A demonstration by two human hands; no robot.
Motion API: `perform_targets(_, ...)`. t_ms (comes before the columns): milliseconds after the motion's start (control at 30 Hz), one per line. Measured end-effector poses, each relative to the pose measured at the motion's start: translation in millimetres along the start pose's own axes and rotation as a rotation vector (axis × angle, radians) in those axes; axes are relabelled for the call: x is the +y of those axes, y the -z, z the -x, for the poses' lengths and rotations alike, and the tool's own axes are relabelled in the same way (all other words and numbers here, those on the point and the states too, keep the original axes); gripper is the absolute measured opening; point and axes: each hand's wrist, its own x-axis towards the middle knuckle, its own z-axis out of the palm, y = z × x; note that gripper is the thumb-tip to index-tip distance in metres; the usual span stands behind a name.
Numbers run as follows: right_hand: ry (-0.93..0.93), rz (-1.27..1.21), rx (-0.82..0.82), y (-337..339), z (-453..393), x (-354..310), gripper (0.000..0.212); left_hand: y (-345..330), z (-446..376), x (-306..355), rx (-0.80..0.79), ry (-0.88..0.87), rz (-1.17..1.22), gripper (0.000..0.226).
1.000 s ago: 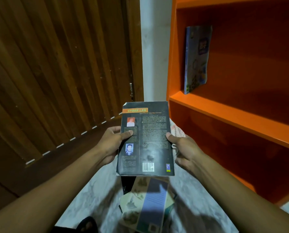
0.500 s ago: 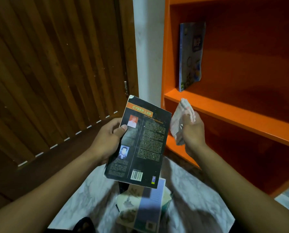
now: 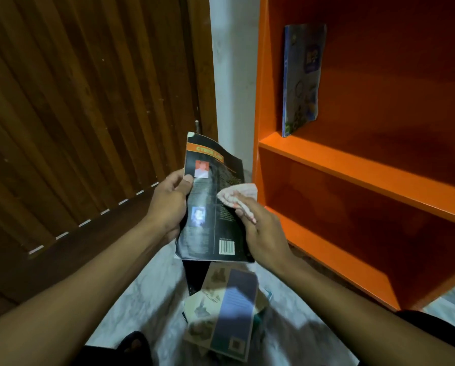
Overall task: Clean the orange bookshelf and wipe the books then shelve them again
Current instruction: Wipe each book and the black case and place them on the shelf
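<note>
My left hand (image 3: pixel 169 204) grips the left edge of a black paperback (image 3: pixel 207 223), back cover up, thumb on the cover. My right hand (image 3: pixel 263 233) holds a folded pink-and-white cloth (image 3: pixel 237 195) and presses it against the book's right side. The orange bookshelf (image 3: pixel 353 167) stands to the right. One blue book (image 3: pixel 301 77) leans upright at the left end of its upper shelf. The lower shelf holds nothing visible.
A pile of books (image 3: pixel 226 310) lies on the pale marble floor (image 3: pixel 147 294) below my hands. A brown slatted wooden door (image 3: pixel 83 107) fills the left, with a white wall strip (image 3: pixel 233 75) between it and the shelf. A dark sandalled foot (image 3: pixel 133 347) shows at the bottom.
My right hand let go of the book, lifted the cloth up beside it, then brought the cloth down onto the cover. My left hand tilted the book upright and kept hold.
</note>
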Motion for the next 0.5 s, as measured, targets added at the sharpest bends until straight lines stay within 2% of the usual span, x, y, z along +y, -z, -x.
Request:
perform_targets(133,0.080,-0.001,-0.136,-8,23,4,0.032,15,-10,-1,0.123,0.015,0.007,0.024)
perform_targets(267,0.140,0.095,-0.405,-9,42,4,0.038,28,-10,-1,0.156,0.026,-0.052,0.026)
perform_targets(333,0.137,0.123,-0.486,-9,46,2,0.038,33,-10,-1,0.153,0.026,-0.091,0.027)
perform_targets(400,0.088,0.078,-0.459,-6,42,1,0.031,35,-7,-1,0.130,0.019,-0.141,0.027)
perform_targets(500,-0.049,0.010,-0.297,5,25,3,0.021,34,-2,1,0.066,-0.004,-0.216,0.025)
